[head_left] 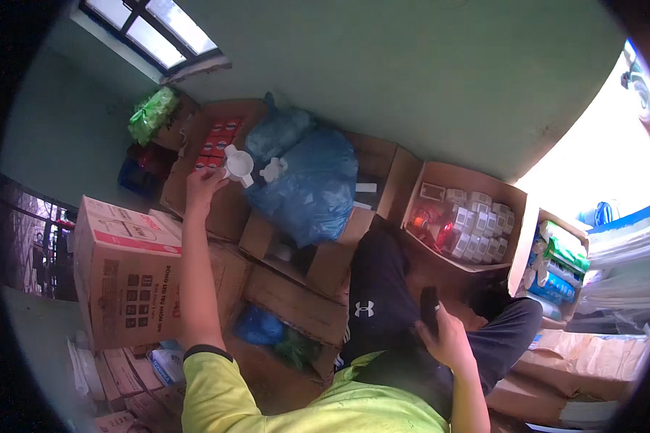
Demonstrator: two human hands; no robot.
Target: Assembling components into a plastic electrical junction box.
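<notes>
Stacked cardboard boxes (296,303) are seen mid-frame, where a white plastic fitting (238,166) is gripped by the left hand (204,186) and a dark phone (430,309) is clasped by the right hand (448,339).

head cam | fisheye, looks down/fwd | near: arms, lap | far: cardboard boxes (296,303), wall

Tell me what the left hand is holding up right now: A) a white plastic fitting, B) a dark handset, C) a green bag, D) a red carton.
A: the left hand is raised over the open boxes and grips a white plastic fitting, while the dark handset sits in the right hand.
</notes>
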